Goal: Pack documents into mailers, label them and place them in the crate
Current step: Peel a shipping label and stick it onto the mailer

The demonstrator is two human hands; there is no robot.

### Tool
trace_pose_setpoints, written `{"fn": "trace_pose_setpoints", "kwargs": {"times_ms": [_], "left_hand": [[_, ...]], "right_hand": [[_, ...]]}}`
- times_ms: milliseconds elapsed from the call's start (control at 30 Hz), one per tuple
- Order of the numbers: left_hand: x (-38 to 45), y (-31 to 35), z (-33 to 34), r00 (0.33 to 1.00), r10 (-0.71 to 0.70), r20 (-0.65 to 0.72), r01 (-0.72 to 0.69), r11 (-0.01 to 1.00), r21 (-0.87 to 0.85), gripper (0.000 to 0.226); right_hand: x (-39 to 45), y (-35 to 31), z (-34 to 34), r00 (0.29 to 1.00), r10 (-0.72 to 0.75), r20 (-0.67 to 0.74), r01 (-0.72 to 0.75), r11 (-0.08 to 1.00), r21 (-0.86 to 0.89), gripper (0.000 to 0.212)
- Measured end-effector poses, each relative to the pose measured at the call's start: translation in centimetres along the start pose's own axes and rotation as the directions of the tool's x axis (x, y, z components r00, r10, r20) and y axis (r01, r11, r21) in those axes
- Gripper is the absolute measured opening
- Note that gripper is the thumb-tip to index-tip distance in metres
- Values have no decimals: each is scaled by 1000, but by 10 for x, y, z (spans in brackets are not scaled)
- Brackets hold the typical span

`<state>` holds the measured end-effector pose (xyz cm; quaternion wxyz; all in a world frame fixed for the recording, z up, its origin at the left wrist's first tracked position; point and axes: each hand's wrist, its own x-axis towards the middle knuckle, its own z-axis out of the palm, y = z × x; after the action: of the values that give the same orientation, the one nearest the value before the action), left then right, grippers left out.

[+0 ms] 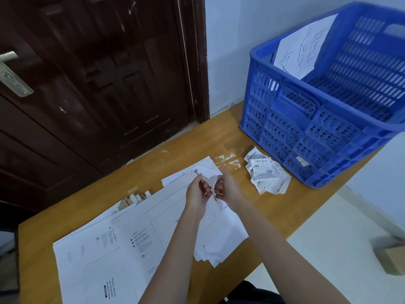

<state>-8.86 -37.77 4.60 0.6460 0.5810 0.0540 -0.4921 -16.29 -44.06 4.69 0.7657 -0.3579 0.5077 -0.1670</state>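
Right now, closest to me, flat white mailers (pixel 122 249) lie spread over the wooden surface (pixel 274 207), printed faces up, with a box marked for the waybill. None looks labelled yet, and I can't tell if any has papers inside. At their right edge a few loose white sheets (pixel 219 246) stick out, documents waiting to go in, I'd say.

Just above them, both my hands meet over the mailers. My left hand (pixel 197 191) and right hand (pixel 228 189) each have their fingers curled in, pinching a small scrap of white paper (pixel 211 179) between them; it looks like a label or its backing being peeled, though it's too small to be sure.

Beyond my hands, more documents (pixel 197 170) lie with handwriting showing. To the right, near the crate, sits a crumpled heap of shipping labels (pixel 266 173) with barcodes.

Farthest off, the blue crate (pixel 285 128) stands on the surface's far corner. Inside I see only a white sheet (pixel 304 47) with handwritten characters leaning on its far wall, no mailers. So by my reckoning, packing, labelling and crating are nearly all still ahead.
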Motion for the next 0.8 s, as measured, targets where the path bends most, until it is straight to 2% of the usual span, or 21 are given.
{"fn": "trace_pose_setpoints", "kwargs": {"times_ms": [67,133,233,300,367,567,633,700,800], "left_hand": [[2,-1,-2,1000,4,-18,-3,999,47,35],[3,0,-4,1000,-4,-29,7,996,86,31],[1,1,-2,996,21,-92,3,966,257,43],[-2,0,1,981,146,-130,-63,865,497,45],[-3,-5,3,962,253,-99,-139,772,620,41],[-4,-10,2,928,369,-57,-273,774,572,39],[-6,-10,-1,954,294,-67,-231,856,463,38],[-8,-7,-6,987,156,-42,-137,946,294,37],[-10,-1,-10,999,53,-3,-52,990,130,36]], "right_hand": [[-6,-2,1,1000,-13,17,17,978,-207,47],[-12,-3,2,997,-47,67,67,943,-326,38],[-11,3,2,993,-93,72,111,939,-325,29],[-11,5,2,990,-141,32,143,933,-331,32],[-11,7,2,983,-180,26,178,925,-337,34],[-12,9,5,985,-159,73,174,931,-320,44],[-12,8,5,986,-126,109,152,947,-283,46],[-11,8,3,985,-65,157,93,979,-181,43],[-10,6,0,977,34,211,-43,998,42,35]]}}
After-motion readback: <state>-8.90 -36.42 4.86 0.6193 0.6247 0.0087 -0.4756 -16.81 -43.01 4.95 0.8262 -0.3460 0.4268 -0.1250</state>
